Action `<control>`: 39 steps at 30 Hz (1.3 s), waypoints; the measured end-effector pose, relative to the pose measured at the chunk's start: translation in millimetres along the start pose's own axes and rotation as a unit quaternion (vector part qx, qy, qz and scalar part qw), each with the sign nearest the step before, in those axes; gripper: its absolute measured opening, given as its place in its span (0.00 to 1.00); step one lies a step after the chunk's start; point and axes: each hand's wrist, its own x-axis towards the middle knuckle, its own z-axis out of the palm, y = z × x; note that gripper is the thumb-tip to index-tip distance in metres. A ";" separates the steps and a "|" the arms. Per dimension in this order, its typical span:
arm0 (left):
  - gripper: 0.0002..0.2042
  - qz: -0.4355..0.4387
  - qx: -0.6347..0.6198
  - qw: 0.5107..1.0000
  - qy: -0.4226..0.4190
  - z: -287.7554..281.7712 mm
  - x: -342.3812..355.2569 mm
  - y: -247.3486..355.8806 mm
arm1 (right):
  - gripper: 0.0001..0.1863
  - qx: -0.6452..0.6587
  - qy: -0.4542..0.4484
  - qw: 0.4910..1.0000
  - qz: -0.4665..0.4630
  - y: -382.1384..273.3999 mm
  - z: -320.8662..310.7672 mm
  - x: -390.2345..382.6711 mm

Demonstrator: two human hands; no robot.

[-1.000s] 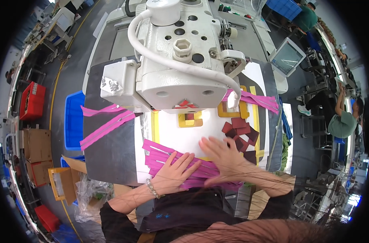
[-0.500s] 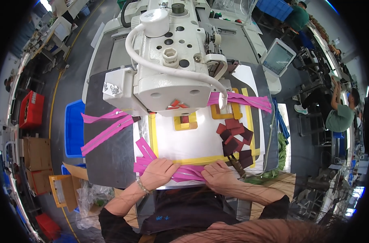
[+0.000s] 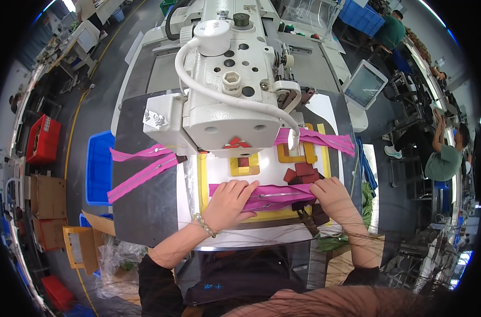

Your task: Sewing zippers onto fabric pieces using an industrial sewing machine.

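Observation:
A pink zipper [image 3: 275, 199] with a pale line of teeth stretches sideways between my hands, over the white sheet edged with yellow tape. My left hand [image 3: 227, 205] grips its left part, fingers on top of the tape. At the other end my right hand [image 3: 331, 198] pinches it between bent fingers. Dark red fabric pieces [image 3: 305, 169] lie just beyond the zipper, some covered by it. Beyond my hands is the white sewing machine head [image 3: 230, 124]. Another pink zipper [image 3: 145, 177] lies to its left, and a pink strip [image 3: 325, 138] to its right.
A yellow frame [image 3: 244, 168] lies under the machine head, with a second yellow frame [image 3: 310, 153] to its right. A blue bin [image 3: 99, 169] stands left of the table, a screen [image 3: 364, 84] at the back right. A co-worker [image 3: 444, 158] sits farther right.
Both hands have moved away from the table's front edge toward the machine, carrying the pink zipper. They are farther apart and more to the right, and the zipper now covers some red pieces.

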 end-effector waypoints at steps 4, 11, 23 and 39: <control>0.32 -0.010 -0.073 0.997 0.029 -3.6 0.9 -7.9 | 0.20 0.081 -0.049 0.994 0.052 5.3 -4.9 -8.6; 0.19 0.002 -0.099 0.993 0.068 -4.2 0.2 -12.5 | 0.34 0.160 -0.051 0.983 0.072 -3.8 -23.0 15.0; 0.14 -0.021 -0.066 0.997 0.041 3.4 14.2 -2.6 | 0.23 0.167 0.036 0.984 -0.056 -39.2 24.1 59.4; 0.07 0.049 -0.123 0.984 0.118 -41.8 30.4 9.7 | 0.22 0.507 -0.221 0.833 0.025 -1.1 -28.0 62.8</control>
